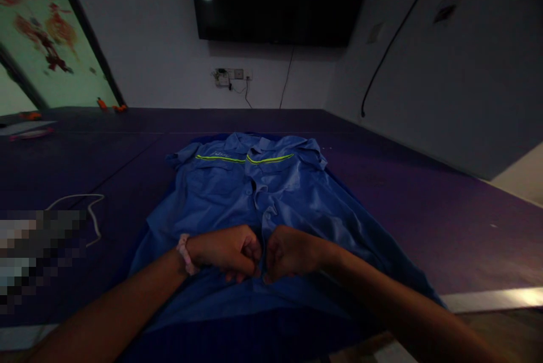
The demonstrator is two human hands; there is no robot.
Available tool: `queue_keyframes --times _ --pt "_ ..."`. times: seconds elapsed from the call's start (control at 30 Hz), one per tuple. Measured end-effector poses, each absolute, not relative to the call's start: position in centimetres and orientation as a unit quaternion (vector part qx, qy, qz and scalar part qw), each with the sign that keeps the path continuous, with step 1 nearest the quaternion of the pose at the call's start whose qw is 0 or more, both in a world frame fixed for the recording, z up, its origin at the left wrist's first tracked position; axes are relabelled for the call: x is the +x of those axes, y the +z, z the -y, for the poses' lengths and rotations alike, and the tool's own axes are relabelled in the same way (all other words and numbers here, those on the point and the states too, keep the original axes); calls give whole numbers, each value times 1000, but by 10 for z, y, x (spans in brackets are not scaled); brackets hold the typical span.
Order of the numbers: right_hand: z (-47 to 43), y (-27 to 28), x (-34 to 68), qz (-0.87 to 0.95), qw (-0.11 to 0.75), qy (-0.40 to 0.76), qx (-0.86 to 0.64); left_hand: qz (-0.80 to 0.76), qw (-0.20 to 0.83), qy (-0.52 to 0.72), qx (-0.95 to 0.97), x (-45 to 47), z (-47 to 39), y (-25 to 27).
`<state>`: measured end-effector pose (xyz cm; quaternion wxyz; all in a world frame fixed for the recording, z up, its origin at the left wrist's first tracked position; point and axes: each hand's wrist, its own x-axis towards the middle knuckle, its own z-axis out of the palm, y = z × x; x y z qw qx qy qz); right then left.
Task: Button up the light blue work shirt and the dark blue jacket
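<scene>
A blue short-sleeved work shirt (212,182) with yellow-green stripes across the chest lies front up, its collar away from me. Above its lower front, my left hand (231,253), with a pink band at the wrist, pinches the cloth at the front edge. Close beside it, my right hand (288,253) is closed on the other front edge, knuckles almost meeting the left. Farther up, the front gapes a little and a few buttons show. Whether a button sits between my fingertips is hidden.
The shirt rests on a dark purple platform (382,182) with a pale front edge. A white cable (95,216) and a blurred-out object (38,255) lie at left. Orange items (112,106) stand at the back left. A black screen (280,1) hangs on the wall above sockets (233,74).
</scene>
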<state>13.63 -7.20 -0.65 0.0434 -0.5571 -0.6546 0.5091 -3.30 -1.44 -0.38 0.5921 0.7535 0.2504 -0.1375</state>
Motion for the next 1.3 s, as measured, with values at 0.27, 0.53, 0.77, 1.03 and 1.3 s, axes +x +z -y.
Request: queue_keyframes --times 0.27,0.53,0.77,1.03,1.3 --pt "73 -9 132 658 39 489 -571 -262 570 -123 769 -29 24 -10" --pt "69 -12 131 634 32 521 -570 -275 400 -27 874 -26 33 -13" --pt "66 -15 133 624 28 546 -559 -238 441 -43 864 -29 33 -14" --pt "63 -13 142 671 10 545 -503 -257 568 -97 776 -27 28 -14" --pt "57 -17 156 683 79 586 -428 -310 583 -68 748 -21 33 -17"
